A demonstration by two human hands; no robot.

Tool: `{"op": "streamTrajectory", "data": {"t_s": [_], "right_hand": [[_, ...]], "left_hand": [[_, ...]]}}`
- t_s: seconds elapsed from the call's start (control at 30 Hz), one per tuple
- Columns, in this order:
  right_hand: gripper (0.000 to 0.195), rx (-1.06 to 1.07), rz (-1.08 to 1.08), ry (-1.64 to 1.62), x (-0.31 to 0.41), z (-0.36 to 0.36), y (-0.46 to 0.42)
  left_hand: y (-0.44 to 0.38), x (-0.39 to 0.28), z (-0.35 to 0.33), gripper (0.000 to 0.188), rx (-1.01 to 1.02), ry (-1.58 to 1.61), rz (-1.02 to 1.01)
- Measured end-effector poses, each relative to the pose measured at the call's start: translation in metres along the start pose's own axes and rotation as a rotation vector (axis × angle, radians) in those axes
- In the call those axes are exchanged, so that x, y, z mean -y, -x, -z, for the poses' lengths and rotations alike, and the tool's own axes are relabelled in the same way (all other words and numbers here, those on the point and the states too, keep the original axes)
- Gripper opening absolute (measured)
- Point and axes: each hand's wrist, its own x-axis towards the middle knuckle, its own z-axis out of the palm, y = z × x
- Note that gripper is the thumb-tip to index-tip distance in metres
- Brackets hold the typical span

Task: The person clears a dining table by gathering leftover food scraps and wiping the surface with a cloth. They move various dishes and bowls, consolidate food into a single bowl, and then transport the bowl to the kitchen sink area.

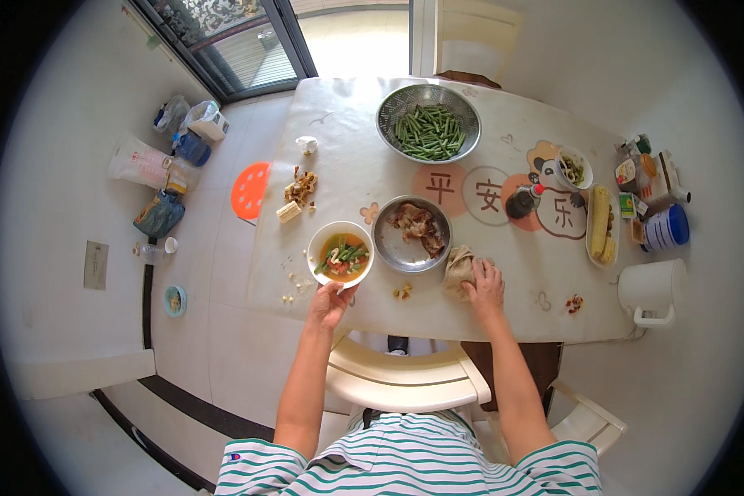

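Note:
My left hand [331, 305] grips the near rim of a white bowl [313, 260] of soup with green beans and red pieces in orange broth. Under my right hand [486, 286] is a crumpled tan cloth [458, 274], pressed on the tablecloth with the fingers over its right side. Between the two hands, a little farther off, stands a steel bowl [397, 255] with brown meat scraps or bones. Small yellow food scraps [403, 291] lie on the tablecloth near the steel bowl, and pale crumbs [288, 299] are scattered left of the soup bowl.
A steel colander [387, 133] of cut green beans stands at the back. Corn piece [289, 212], dark sauce bottle [522, 203], small bowl of greens [588, 177] and corn plate [615, 248] sit around. Jars and a white pitcher [651, 288] line the right edge. A chair [409, 378] is before me.

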Motion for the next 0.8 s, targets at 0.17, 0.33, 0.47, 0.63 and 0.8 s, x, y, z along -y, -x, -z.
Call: {"op": "streamTrajectory", "data": {"t_s": [0.17,0.33,0.47,0.63,0.8], "right_hand": [[0.039,0.170,0.109,-0.205,-0.015,0.017,-0.011],[0.030,0.204,0.098,-0.278,-0.027,0.020,-0.005],[0.031,0.026,-0.119,-0.230,-0.038,0.011,0.006],[0.040,0.097,-0.194,-0.051,-0.024,0.006,0.010],[0.053,0.089,-0.249,-0.010,-0.016,0.001,0.014]], "left_hand": [[0.001,0.002,0.005,0.051,-0.017,0.042,0.020],[0.002,0.001,0.005,0.053,0.000,0.066,0.057],[-0.001,0.000,0.009,0.054,0.018,0.005,0.048],[0.003,-0.001,-0.014,0.058,0.054,-0.180,-0.036],[-0.005,-0.003,-0.055,0.064,0.041,-0.422,-0.089]]}}
